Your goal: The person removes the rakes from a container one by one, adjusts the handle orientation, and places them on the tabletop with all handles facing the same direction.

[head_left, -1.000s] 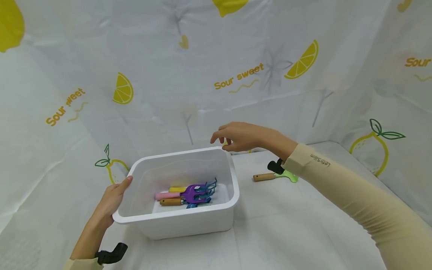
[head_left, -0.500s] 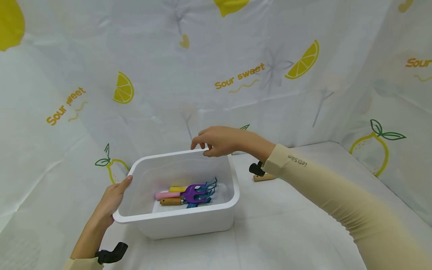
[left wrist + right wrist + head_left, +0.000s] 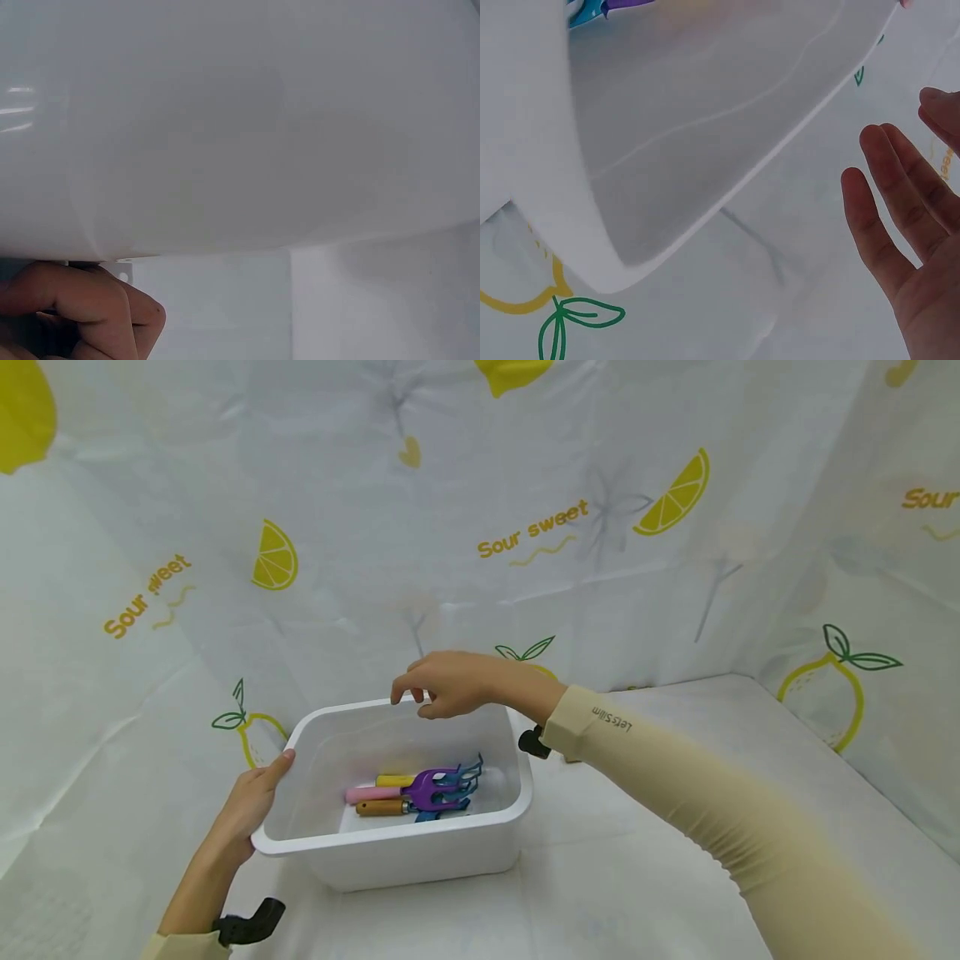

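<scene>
A white plastic bin (image 3: 420,858) stands on the white-covered surface. My left hand (image 3: 246,810) grips its left rim, thumb on top; in the left wrist view the curled fingers (image 3: 101,311) lie under the bin's edge. Inside lies a small pile of garden hand tools: a purple hand fork (image 3: 429,791) with a pink handle, blue rake tines (image 3: 471,770), a yellow handle (image 3: 393,781) and a wooden handle (image 3: 379,808). Above the bin's far rim hovers my right hand (image 3: 453,683), holding nothing. Its fingers look relaxed and spread apart in the right wrist view.
To the right of the bin, the end of a wooden handle (image 3: 572,760) peeks out from behind my right sleeve (image 3: 675,777), which hides the rest. A white lemon-print sheet (image 3: 360,543) hangs close behind the bin and along the sides.
My right hand has moved left and slightly down along the bin's far rim, its sleeve now covering the green-headed tool on the right. The left hand, bin and tools inside have stayed put.
</scene>
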The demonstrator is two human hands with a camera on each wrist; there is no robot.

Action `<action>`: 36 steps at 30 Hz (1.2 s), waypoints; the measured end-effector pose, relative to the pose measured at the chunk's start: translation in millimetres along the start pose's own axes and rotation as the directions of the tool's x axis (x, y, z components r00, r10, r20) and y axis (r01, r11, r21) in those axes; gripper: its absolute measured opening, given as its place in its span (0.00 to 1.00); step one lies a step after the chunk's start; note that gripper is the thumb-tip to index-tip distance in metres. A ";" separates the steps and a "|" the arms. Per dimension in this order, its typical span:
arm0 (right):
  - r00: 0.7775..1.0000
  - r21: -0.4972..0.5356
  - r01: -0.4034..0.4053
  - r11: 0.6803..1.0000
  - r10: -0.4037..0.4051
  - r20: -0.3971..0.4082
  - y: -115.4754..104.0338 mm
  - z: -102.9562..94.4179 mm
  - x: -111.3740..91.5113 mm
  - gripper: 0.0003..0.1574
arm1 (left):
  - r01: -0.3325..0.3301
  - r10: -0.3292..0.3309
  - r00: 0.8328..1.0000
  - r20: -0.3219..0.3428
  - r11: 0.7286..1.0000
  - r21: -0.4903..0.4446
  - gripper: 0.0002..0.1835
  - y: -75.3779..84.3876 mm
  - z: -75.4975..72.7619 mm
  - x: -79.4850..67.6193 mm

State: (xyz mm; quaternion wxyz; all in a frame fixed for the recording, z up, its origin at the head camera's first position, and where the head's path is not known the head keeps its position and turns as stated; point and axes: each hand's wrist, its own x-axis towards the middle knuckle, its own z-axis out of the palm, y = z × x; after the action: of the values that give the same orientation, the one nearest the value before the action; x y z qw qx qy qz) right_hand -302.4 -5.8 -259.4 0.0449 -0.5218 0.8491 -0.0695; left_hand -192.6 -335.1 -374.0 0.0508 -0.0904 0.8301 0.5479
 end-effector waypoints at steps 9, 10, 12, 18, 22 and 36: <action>1.000 0.047 0.008 0.999 -0.010 0.024 -5.2 10.0 25.6 0.23 | -0.002 0.002 1.000 0.004 1.000 -0.006 0.44 0.0 -0.6 -0.5; 1.000 0.057 0.011 0.998 -0.012 0.026 -5.5 11.8 28.8 0.23 | -0.003 0.003 1.000 0.004 1.000 -0.006 0.44 0.2 -0.6 -0.6; 0.999 0.077 0.013 0.997 -0.015 0.031 -5.6 15.6 35.0 0.23 | -0.006 0.006 1.000 0.005 1.000 -0.006 0.45 0.4 -0.5 -1.1; 0.999 0.117 -0.020 0.993 0.014 0.052 -3.0 30.1 49.8 0.23 | -0.018 0.018 1.000 0.004 1.000 -0.008 0.46 2.2 0.9 -1.3; 0.995 0.139 -0.049 0.989 0.037 0.092 -2.5 43.7 58.2 0.23 | -0.014 0.014 1.000 0.002 1.000 -0.004 0.46 1.4 1.6 -2.1; 0.990 0.240 -0.034 0.970 0.000 0.140 -8.1 87.9 85.9 0.24 | -0.015 0.015 1.000 0.001 1.000 0.006 0.45 0.2 0.4 -1.5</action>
State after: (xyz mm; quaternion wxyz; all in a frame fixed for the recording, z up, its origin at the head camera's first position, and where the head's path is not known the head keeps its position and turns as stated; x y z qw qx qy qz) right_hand -320.9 -92.3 -345.1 0.1680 -0.5087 0.8334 -0.1355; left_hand -191.2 -334.5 -373.7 0.0473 -0.0836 0.8325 0.5457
